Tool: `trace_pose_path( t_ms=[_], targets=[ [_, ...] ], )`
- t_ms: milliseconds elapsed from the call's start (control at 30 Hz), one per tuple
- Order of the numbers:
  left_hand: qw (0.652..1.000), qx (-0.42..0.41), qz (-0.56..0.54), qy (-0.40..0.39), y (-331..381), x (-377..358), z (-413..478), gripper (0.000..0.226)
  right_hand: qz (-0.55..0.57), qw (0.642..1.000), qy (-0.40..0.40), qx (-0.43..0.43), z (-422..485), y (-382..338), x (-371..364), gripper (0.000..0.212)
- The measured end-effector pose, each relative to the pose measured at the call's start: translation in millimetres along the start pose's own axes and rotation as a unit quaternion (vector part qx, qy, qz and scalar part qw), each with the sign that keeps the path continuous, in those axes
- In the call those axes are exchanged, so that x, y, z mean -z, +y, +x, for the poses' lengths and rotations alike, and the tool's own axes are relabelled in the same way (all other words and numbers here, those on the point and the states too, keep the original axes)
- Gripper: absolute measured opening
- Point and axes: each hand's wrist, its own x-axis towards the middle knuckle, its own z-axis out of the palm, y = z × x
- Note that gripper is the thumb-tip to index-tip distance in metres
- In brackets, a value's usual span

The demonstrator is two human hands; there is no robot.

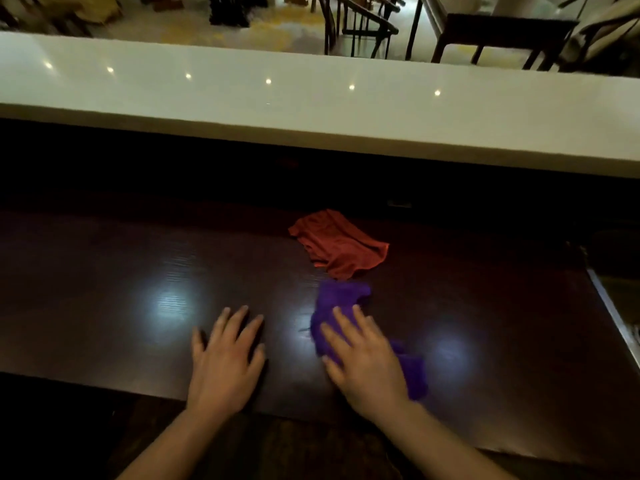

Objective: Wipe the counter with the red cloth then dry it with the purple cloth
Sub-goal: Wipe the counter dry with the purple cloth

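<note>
Nearest the counter's front edge, the left hand rests flat and empty, fingers spread. Beside it the right hand presses flat on the purple cloth, palm open. Drying looks underway: keep even pressure and overlap strokes. Just beyond lies the crumpled red cloth.
</note>
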Motion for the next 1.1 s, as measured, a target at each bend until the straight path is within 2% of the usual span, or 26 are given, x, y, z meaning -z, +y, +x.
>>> trace_pose_path(
  t_ms=[67, 133, 300, 533, 800, 1100],
  targets=[
    [0.999, 0.011, 0.04, -0.014, -30.6, 5.1, -3.0, 0.058, 0.005, 0.996, -0.012, 0.084, 2.0, -24.6, -10.2, 0.051],
    [0.998, 0.008, 0.063, -0.025, -41.6, 2.5, -1.6, 0.055, 0.001, 0.994, -0.009, 0.105, 27.4, -29.8, -12.1, 0.051],
    [0.998, 0.02, 0.066, 0.0, -46.3, -6.9, 1.2, 0.06, 0.0, 0.998, -0.009, 0.059, 102.9, -37.9, -15.4, 0.055],
    [0.997, 0.054, 0.051, 0.008, -45.1, -4.0, 1.6, 0.063, -0.001, 1.0, 0.011, 0.01, 155.2, -39.2, -18.1, 0.057],
    [0.997, 0.047, 0.053, 0.015, -46.8, -6.3, 1.3, 0.061, -0.009, 1.0, -0.008, -0.002, 189.2, -46.0, -17.4, 0.058],
    [0.996, 0.032, 0.075, -0.02, -45.5, -3.5, 2.9, 0.062, 0.007, 0.999, -0.017, -0.047, 183.3, -59.4, -9.1, 0.058]
  ],
)
